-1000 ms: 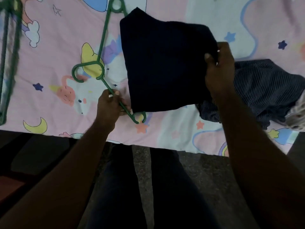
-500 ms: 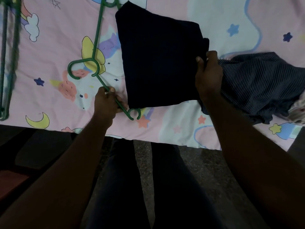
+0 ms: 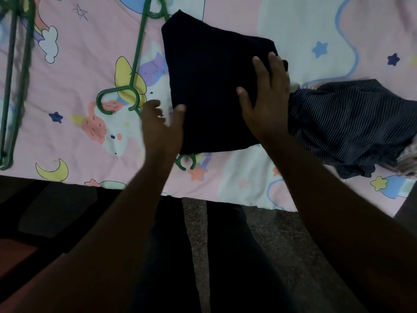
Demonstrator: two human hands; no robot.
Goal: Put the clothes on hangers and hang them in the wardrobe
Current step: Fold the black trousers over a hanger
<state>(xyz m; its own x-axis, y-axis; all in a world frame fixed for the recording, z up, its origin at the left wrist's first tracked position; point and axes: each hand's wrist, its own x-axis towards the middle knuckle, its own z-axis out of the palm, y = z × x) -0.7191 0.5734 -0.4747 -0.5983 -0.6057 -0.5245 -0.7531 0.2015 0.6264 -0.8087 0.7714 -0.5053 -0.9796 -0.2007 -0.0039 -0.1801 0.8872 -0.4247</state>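
Pink cartoon-print bed sheet [image 3: 74, 71] underneath everything, dark floor below its near edge. Folded dark navy garment [image 3: 212, 86] lying flat on the sheet near the middle, draped over the lower arm of a green plastic hanger [image 3: 135, 71]; hanger hook out to the left, one ringed end peeking from under the near edge of the cloth, the other ringed end beyond the far corner.

Right hand [image 3: 266, 96] flat on the right part of the navy garment, fingers spread and straight, pressing rather than pinching. Left hand [image 3: 161, 125] blurred, fingers loosely parted, hovering at the garment's left edge just over the hanger arm; touching cloth or not, cannot tell.

Likely handling: soft, light, limp cloth, no stiffness of its own, prone to sliding off smooth plastic once lifted. Best taken by the hanger, close to the hook, with the fold kept centred on the bar; otherwise a pinch at both side edges to keep the fold. Hanger itself thin, rigid, light.

Striped dark garment [image 3: 352, 125] crumpled just right of the navy one, touching the right wrist area, still unhung. More green hangers [image 3: 13, 86] at the far left of the bed, well apart.
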